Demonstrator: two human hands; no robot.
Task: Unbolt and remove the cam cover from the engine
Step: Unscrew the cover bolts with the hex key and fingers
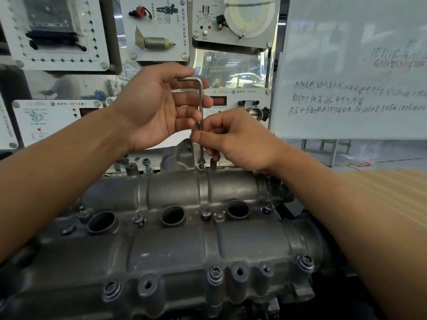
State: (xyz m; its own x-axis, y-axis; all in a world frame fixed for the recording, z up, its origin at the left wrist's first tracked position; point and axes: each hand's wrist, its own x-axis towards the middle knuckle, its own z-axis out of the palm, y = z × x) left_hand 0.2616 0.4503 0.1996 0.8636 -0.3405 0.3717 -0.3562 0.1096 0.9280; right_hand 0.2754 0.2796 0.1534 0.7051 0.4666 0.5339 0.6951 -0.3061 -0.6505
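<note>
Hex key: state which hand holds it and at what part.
Both. The left hand grips the hex key at its bent top; the right hand pinches the long shaft low down, just above the bolt.

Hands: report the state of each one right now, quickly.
Left hand: holds the short arm of the hex key between thumb and fingers.
Right hand: pinches the key's long shaft, above a bolt.

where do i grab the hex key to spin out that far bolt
Take the short bent arm at the top of the hex key from the left, where the left hand holds it; it likely gives the leverage. Steady the long shaft low from the right, as the right hand pinches it, since it stands upright in the bolt.
</note>
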